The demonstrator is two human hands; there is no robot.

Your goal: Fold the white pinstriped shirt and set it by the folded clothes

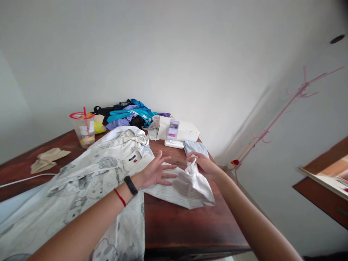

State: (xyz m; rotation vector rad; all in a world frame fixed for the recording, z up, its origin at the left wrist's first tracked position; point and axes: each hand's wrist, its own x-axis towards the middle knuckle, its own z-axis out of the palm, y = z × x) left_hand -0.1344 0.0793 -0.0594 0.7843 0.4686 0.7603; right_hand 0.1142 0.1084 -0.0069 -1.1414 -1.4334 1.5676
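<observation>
A white striped shirt point(170, 191) lies partly on the dark wooden table, its collar with a black label toward the left. My right hand point(203, 165) is closed on a bunched part of this shirt, lifting it a little above the table. My left hand point(156, 170) is spread over the shirt near the collar, fingers apart, with nothing held; whether its palm touches the cloth I cannot tell. Under my left forearm spreads a white garment with grey animal prints point(89, 195).
On the table point(187, 228) stand a plastic cup with a straw point(85, 132) and a white box point(187, 129). Behind is a heap of clothes point(133, 114). A beige cloth point(50, 159) lies left, folded grey cloth point(196, 148) right. A pink coat rack point(282, 112) stands beyond.
</observation>
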